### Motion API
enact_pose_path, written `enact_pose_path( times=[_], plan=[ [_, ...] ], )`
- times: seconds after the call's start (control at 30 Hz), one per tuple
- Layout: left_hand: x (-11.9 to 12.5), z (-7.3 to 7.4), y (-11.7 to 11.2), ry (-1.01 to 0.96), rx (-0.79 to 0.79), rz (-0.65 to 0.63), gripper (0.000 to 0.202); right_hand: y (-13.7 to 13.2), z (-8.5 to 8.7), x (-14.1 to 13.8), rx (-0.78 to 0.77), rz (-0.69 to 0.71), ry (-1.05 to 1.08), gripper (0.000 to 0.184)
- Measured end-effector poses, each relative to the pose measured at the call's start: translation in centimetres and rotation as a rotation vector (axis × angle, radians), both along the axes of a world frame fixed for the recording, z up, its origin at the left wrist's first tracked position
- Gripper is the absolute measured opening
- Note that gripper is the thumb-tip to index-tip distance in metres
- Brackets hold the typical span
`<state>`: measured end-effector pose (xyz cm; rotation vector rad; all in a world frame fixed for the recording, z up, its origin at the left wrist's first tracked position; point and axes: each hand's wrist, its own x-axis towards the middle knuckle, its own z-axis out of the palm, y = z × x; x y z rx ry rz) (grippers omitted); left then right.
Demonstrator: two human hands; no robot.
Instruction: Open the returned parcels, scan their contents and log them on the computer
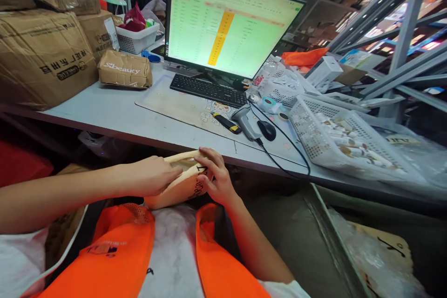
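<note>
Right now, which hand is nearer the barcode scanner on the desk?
Right. The right hand grips the tan parcel below the desk edge, almost under the barcode scanner. The left hand holds the parcel's far side, farther left.

Both hands grip a tan paper parcel (pixel 183 181): left hand (pixel 153 176) on its left end, right hand (pixel 214 178) on its right, desk edge (pixel 146 136) just beyond the fingers.

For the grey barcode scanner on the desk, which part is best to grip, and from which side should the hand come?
Probably grip the barcode scanner by its handle, the narrower part running toward the black mouse. It lies flat on the desk, so come from above. The cable leaves the handle end; stay just clear of it.
</note>
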<state>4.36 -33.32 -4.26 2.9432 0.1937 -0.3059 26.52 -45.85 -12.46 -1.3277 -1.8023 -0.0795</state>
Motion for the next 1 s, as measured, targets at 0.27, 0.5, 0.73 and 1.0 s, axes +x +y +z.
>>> enact_pose_path(
  times=[0.27, 0.5, 0.73, 1.0],
  plan=[
    [-2.1, -0.7, 0.8, -0.208, -0.322, 0.194, 0.037, -1.1, -0.9, -1.8, 0.216, -0.025, 0.249, 0.040],
    [-3.2, -2.1, 1.6, -0.318, -0.498, 0.168, 0.035, -2.3, 0.3, -4.0, 0.330, -0.047, 0.281, 0.054],
    [-4.8, -5.3, 2.7, -0.404, -0.637, 0.240, 0.037, -2.4, -0.1, -4.8, 0.252, 0.027, 0.379, 0.049],
    [-6.1, -6.5, 4.3, -0.403, -0.678, 0.305, 0.037, -3.4, 0.3, -5.2, 0.125, 0.114, 0.437, 0.047]
  ],
)
